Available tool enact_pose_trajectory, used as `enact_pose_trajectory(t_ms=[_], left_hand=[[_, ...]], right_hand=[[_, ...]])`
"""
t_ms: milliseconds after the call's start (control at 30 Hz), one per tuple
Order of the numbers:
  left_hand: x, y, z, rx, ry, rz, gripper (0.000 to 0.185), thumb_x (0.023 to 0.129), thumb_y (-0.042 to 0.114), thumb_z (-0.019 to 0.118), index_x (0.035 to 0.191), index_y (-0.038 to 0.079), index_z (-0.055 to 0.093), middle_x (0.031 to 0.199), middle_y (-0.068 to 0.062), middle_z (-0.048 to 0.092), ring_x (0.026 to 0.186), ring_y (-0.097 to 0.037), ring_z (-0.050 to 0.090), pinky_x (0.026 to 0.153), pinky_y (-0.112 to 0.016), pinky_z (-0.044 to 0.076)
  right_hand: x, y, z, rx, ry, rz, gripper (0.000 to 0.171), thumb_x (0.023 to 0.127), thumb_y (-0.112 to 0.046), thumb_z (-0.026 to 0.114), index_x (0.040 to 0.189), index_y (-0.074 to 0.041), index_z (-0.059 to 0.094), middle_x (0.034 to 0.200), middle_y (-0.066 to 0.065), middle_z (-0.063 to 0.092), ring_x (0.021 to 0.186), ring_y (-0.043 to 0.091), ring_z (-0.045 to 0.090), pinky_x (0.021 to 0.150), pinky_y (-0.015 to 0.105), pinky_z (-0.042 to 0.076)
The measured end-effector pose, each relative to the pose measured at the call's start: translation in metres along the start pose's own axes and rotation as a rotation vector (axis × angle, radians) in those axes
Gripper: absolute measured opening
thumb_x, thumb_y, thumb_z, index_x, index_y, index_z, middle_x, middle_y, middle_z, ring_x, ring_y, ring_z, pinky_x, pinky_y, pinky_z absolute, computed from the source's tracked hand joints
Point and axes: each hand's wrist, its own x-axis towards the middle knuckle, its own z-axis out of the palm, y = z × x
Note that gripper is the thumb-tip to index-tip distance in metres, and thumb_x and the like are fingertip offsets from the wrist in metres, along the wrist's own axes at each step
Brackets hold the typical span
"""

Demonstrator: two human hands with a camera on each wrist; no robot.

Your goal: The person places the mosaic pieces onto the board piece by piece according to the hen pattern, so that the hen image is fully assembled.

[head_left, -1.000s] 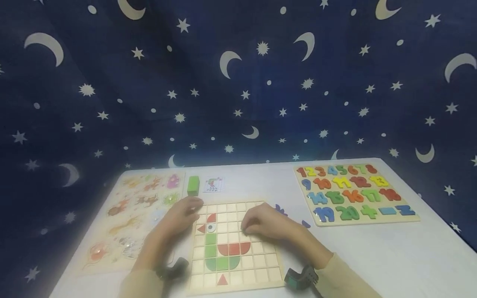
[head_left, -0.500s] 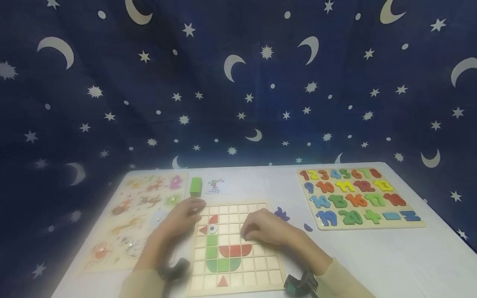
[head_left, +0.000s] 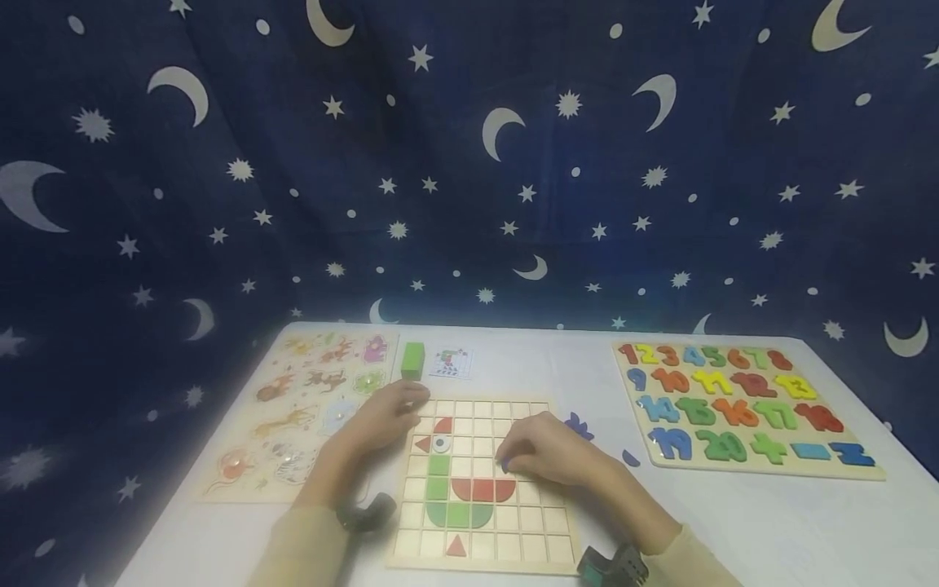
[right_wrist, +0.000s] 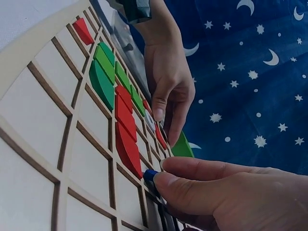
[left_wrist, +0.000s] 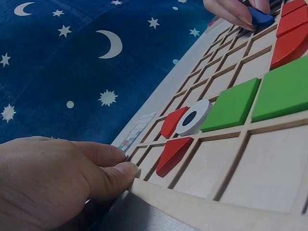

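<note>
over a gridded wooden puzzle board (head_left: pixel 513 530), two hands work apart.
right hand (head_left: pixel 546 450) pinches a small blue wooden piece (right_wrist: pixel 149 174); left hand (head_left: pixel 385 416) rests relaxed on the board's edge.

Number puzzle (head_left: pixel 741 405) lies at table's (head_left: pixel 734 522) right edge; animal puzzle (head_left: pixel 308 408) at left edge; green block (head_left: pixel 413 359) beside pattern card (head_left: pixel 451 364) near the far edge.

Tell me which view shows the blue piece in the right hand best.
The left wrist view: the blue piece shows its flat top and edge, pinched by the right hand over the grid board. The right wrist view shows only a blue corner. The head view shows only a speck.
</note>
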Motion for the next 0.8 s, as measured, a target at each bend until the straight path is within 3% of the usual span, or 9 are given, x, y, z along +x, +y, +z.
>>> enact_pose_trajectory(t_ms=[167,333,567,800], left_hand=[[-0.002,0.003,-0.001,0.006,-0.003,-0.017,0.043,0.086,0.008,0.062,0.129,0.009,0.057,0.136,-0.011,0.055,0.130,-0.033,0.046,0.113,-0.051,0.032],[-0.003,0.004,-0.003,0.004,-0.006,-0.033,0.044,0.086,0.009,0.062,0.130,0.009,0.056,0.137,-0.012,0.054,0.131,-0.033,0.045,0.114,-0.051,0.031],[-0.002,0.002,-0.003,0.019,-0.005,-0.004,0.044,0.086,0.009,0.062,0.129,0.008,0.056,0.135,-0.012,0.055,0.130,-0.033,0.046,0.112,-0.052,0.033],[-0.002,0.004,-0.003,0.016,-0.009,-0.008,0.043,0.087,0.008,0.061,0.130,0.009,0.056,0.136,-0.010,0.055,0.132,-0.032,0.045,0.115,-0.050,0.031]], right_hand=[[-0.001,-0.005,-0.001,-0.016,-0.005,0.017,0.013,0.078,-0.015,0.074,0.090,-0.021,0.075,0.088,-0.011,0.072,0.087,0.005,0.065,0.083,0.025,0.055],[0.000,-0.010,-0.002,-0.070,-0.019,-0.027,0.013,0.077,-0.015,0.074,0.089,-0.019,0.075,0.087,-0.010,0.071,0.085,0.004,0.065,0.081,0.023,0.055],[0.001,-0.011,-0.002,-0.107,-0.039,-0.060,0.010,0.081,-0.020,0.070,0.090,-0.019,0.076,0.085,-0.012,0.070,0.082,0.001,0.061,0.080,0.021,0.054],[0.000,-0.009,0.001,-0.038,-0.038,-0.001,0.007,0.086,-0.024,0.066,0.083,-0.024,0.072,0.078,-0.017,0.068,0.077,-0.002,0.061,0.078,0.023,0.054]])
